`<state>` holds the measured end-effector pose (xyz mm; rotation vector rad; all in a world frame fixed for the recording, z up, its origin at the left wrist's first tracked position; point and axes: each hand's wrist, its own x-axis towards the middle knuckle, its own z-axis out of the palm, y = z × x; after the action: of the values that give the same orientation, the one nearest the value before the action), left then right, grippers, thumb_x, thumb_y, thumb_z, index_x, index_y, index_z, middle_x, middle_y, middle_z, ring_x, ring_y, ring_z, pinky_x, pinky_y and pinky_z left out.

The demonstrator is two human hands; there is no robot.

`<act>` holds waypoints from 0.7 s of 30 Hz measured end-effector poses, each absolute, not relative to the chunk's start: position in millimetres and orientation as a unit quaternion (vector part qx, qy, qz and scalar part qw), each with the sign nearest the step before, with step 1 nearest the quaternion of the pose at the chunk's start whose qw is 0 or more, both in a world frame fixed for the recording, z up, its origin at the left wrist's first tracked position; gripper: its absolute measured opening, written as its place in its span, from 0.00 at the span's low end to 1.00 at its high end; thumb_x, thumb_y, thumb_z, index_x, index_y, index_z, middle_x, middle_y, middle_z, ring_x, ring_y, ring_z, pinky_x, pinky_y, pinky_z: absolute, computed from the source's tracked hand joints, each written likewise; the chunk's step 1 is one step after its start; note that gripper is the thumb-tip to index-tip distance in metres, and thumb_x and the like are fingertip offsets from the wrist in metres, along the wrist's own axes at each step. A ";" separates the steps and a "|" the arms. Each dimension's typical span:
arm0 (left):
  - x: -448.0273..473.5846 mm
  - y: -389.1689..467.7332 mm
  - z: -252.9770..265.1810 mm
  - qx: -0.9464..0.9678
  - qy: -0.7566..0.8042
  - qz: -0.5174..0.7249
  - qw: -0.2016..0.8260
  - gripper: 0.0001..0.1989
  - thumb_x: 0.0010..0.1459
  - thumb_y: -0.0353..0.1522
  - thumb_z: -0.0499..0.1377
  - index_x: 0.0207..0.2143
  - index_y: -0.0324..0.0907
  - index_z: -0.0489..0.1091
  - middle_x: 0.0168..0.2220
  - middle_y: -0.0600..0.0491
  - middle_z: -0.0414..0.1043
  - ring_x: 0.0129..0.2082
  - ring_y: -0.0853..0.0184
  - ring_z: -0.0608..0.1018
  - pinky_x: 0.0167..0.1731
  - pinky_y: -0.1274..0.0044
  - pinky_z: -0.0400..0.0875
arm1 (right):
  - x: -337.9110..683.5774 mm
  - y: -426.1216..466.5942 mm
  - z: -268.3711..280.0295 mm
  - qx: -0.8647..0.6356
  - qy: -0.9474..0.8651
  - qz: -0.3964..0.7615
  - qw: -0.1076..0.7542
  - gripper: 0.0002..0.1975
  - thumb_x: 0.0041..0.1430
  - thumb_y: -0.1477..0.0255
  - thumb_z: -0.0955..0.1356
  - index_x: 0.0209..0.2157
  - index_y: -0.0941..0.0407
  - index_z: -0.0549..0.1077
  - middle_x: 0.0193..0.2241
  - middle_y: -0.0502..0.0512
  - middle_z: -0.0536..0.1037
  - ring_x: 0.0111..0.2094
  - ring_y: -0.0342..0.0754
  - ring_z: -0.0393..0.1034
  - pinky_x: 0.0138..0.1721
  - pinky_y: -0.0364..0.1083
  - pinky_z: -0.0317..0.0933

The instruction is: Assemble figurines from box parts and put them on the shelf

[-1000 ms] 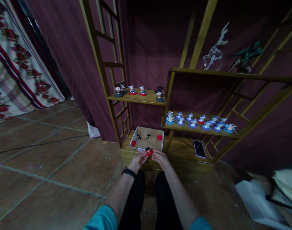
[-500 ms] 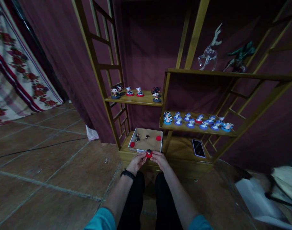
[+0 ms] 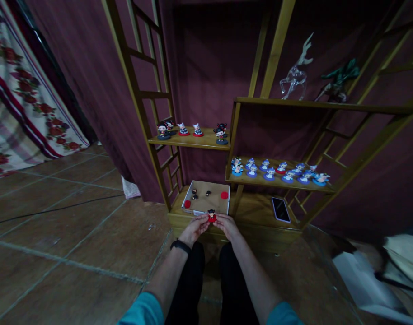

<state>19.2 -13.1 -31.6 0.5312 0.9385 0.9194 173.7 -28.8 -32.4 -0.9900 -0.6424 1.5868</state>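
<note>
Between my two hands is a small figurine (image 3: 211,215) with black hair and a red base, held upright in front of the box. My left hand (image 3: 195,226) pinches its left side, and my right hand (image 3: 227,225) grips the right side of the base. Just beyond them lies a shallow cardboard box (image 3: 211,205). Inside are several small dark figurine pieces (image 3: 208,193), a red disc (image 3: 187,204) at the front left and another red disc (image 3: 224,195) at the right.
Black-haired and white figurines (image 3: 197,130) stand on the upper left shelf. Several purple and blue figurines (image 3: 269,174) line the right shelf. Above them are a clear deer statue (image 3: 295,74) and a dark statue (image 3: 338,81). A phone (image 3: 281,210) lies at the lower right.
The figurine between my hands has tipped slightly, showing more of its front. Both hands stay in nearly the same place; the box and shelves are unchanged.
</note>
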 end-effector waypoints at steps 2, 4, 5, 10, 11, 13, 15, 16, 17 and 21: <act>19.0 -12.2 -33.0 0.240 0.434 0.426 0.757 0.11 0.47 0.24 0.61 0.36 0.36 0.69 0.26 0.50 0.73 0.21 0.74 0.75 0.22 0.84 0.68 | 173.9 -28.4 -34.0 -0.415 -0.274 0.673 0.547 0.11 0.39 0.74 0.71 0.30 0.60 0.73 0.27 0.56 0.77 0.29 0.45 0.72 0.35 0.46 0.67; 18.8 -11.5 -33.8 0.232 0.444 0.434 0.749 0.10 0.47 0.23 0.61 0.35 0.36 0.69 0.25 0.50 0.73 0.20 0.74 0.74 0.22 0.84 0.68 | 174.0 -28.2 -35.1 -0.409 -0.278 0.682 0.540 0.11 0.40 0.74 0.71 0.31 0.60 0.73 0.28 0.56 0.77 0.30 0.46 0.72 0.36 0.47 0.67; 18.6 -11.3 -34.1 0.229 0.448 0.438 0.745 0.10 0.47 0.23 0.60 0.35 0.36 0.69 0.25 0.51 0.73 0.20 0.75 0.74 0.21 0.84 0.68 | 174.1 -28.2 -35.5 -0.405 -0.281 0.686 0.535 0.12 0.40 0.74 0.71 0.31 0.60 0.73 0.28 0.56 0.77 0.30 0.45 0.72 0.36 0.47 0.67; 17.7 -11.1 -34.6 0.233 0.440 0.445 0.744 0.10 0.46 0.23 0.61 0.35 0.36 0.69 0.25 0.51 0.73 0.20 0.75 0.74 0.21 0.85 0.68 | 173.1 -27.8 -36.4 -0.397 -0.289 0.695 0.525 0.13 0.40 0.75 0.71 0.33 0.59 0.73 0.31 0.56 0.77 0.31 0.45 0.72 0.38 0.47 0.67; 17.7 -11.2 -34.5 0.238 0.436 0.444 0.746 0.10 0.46 0.24 0.61 0.35 0.36 0.69 0.25 0.51 0.73 0.20 0.75 0.74 0.21 0.85 0.68 | 172.7 -27.6 -36.6 -0.395 -0.290 0.696 0.525 0.14 0.40 0.75 0.71 0.33 0.59 0.73 0.31 0.56 0.77 0.32 0.46 0.72 0.38 0.47 0.66; 18.0 -11.5 -33.8 0.244 0.429 0.440 0.750 0.10 0.46 0.24 0.61 0.34 0.36 0.69 0.25 0.51 0.73 0.20 0.75 0.74 0.21 0.85 0.68 | 172.2 -27.0 -37.0 -0.389 -0.293 0.698 0.525 0.13 0.39 0.76 0.71 0.33 0.59 0.73 0.32 0.55 0.77 0.33 0.46 0.72 0.38 0.47 0.66; 18.7 -12.1 -32.2 0.246 0.427 0.438 0.751 0.10 0.46 0.25 0.61 0.34 0.36 0.69 0.24 0.51 0.73 0.20 0.75 0.74 0.21 0.85 0.68 | 172.2 -26.2 -37.6 -0.383 -0.295 0.699 0.527 0.13 0.39 0.76 0.71 0.32 0.59 0.73 0.32 0.56 0.77 0.34 0.47 0.72 0.39 0.47 0.66; 19.0 -12.5 -31.2 0.245 0.428 0.438 0.752 0.10 0.46 0.25 0.62 0.34 0.36 0.69 0.24 0.52 0.73 0.20 0.75 0.74 0.21 0.85 0.68 | 172.4 -25.8 -38.1 -0.383 -0.293 0.698 0.530 0.13 0.39 0.76 0.71 0.32 0.59 0.74 0.33 0.56 0.77 0.35 0.47 0.72 0.40 0.47 0.66; 19.4 -12.9 -30.1 0.243 0.429 0.437 0.752 0.09 0.46 0.25 0.62 0.33 0.36 0.69 0.24 0.52 0.73 0.20 0.75 0.74 0.22 0.85 0.68 | 172.8 -25.5 -38.5 -0.383 -0.291 0.696 0.533 0.12 0.39 0.76 0.71 0.32 0.59 0.74 0.33 0.56 0.77 0.35 0.47 0.72 0.40 0.47 0.65; 20.5 -14.5 -26.5 0.232 0.433 0.428 0.759 0.09 0.48 0.27 0.61 0.34 0.37 0.68 0.23 0.51 0.73 0.21 0.74 0.75 0.22 0.84 0.68 | 174.6 -24.5 -40.0 -0.382 -0.278 0.694 0.543 0.12 0.40 0.77 0.71 0.31 0.60 0.74 0.33 0.57 0.77 0.36 0.47 0.72 0.41 0.47 0.65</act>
<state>20.5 -14.5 -26.5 0.5050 0.9430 0.9326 174.6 -24.5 -40.0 -0.9063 -0.6610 1.6476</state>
